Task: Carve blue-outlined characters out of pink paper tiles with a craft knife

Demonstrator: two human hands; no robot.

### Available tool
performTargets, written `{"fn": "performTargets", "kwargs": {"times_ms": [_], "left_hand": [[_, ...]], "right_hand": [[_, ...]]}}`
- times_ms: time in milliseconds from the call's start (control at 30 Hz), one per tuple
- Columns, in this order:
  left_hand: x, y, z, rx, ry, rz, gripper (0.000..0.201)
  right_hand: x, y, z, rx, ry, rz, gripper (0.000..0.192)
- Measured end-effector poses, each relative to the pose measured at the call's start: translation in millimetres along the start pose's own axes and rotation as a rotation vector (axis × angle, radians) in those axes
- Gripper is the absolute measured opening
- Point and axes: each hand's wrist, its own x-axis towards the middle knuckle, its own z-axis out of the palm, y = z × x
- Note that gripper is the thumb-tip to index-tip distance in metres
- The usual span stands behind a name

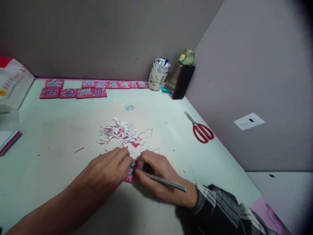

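Note:
My left hand [111,166] has its fingers curled together and presses down on a small red tile [129,178] that bears a blue-and-white character. Most of the tile lies hidden beneath that hand. In my right hand [156,174] is a slim craft knife [168,183] with a silver metal handle, gripped like a pen. Its tip meets the tile's right part, where my fingers cover the blade. Just beyond both hands sits a pile of cut scraps [117,130] in white and red.
Red tiles with blue characters [84,93] line the back wall in two rows. A can of pens [156,78], a green bottle [172,76] and a leaning phone [184,81] stand back right. Red-handled scissors [202,133] lie at right. A white bag [14,85] is at left.

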Motion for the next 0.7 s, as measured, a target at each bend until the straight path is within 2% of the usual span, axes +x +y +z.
{"fn": "performTargets", "kwargs": {"times_ms": [100, 267, 400, 533, 700], "left_hand": [[0, -1, 1.6, 0.03, 0.026, 0.013, 0.027], [-1, -8, 3.1, -0.075, 0.044, 0.036, 0.026], [-3, -11, 5.6, -0.066, 0.078, 0.04, 0.028], [-3, -16, 4.8, -0.105, 0.042, 0.068, 0.024], [-7, -22, 9.6, -0.224, 0.067, 0.022, 0.026]], "right_hand": [[0, -1, 0, -0.001, -0.001, 0.008, 0.016], [0, 0, -1, 0.004, 0.006, 0.008, 0.015], [0, 0, -1, 0.013, -0.002, 0.021, 0.015], [1, -2, -3, 0.026, -0.017, 0.051, 0.014], [2, -3, -3, 0.044, -0.02, 0.051, 0.012]]}}
